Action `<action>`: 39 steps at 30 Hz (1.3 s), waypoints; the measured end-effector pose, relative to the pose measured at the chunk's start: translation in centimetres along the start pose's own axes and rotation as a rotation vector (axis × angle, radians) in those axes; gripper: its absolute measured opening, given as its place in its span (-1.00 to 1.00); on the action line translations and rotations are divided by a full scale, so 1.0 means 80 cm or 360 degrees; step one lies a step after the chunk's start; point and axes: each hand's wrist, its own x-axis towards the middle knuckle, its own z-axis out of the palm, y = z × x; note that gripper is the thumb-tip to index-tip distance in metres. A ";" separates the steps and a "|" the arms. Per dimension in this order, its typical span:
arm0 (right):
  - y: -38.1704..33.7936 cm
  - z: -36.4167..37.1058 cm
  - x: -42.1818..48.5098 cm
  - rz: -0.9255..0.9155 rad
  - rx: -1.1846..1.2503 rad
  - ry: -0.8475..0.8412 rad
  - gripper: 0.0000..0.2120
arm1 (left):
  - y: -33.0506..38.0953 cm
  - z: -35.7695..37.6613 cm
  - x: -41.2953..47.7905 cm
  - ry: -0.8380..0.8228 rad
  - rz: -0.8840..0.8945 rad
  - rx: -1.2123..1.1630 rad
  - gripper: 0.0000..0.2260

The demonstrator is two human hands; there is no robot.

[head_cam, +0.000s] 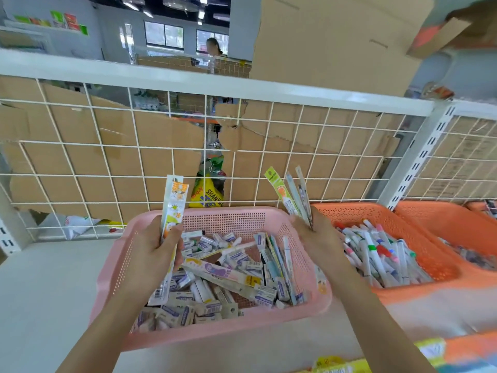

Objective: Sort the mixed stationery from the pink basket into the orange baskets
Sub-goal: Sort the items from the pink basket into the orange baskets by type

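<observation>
Head view: the left hand (153, 246) curls its fingers round one long printed packet (174, 203), upright over the 9 o'clock side of the pink basket (107, 278), which is heaped with mixed stationery. The right hand (314, 238) pinches a fanned bundle of similar packets (291, 195) over its 2 o'clock corner. Keep both grips firm and carry the packets toward 3 o'clock, sorting by contents: the nearest orange basket (357, 211) holds markers (376, 257), so they likely belong farther right. Baskets stand on a pale grey shelf (45, 292) backed at 12 o'clock by a cardboard-lined wire grid (138, 146).

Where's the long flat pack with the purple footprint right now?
In the head view, the purple-footprint pack lies slantwise amid small boxes in the pink plastic basket, between the left hand and right hand.
</observation>
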 end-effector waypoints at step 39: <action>0.253 -0.490 -0.342 0.0799 -0.0342 0.0721 -0.85 | 0.181 0.405 -0.236 -0.0587 0.0294 0.0457 -0.87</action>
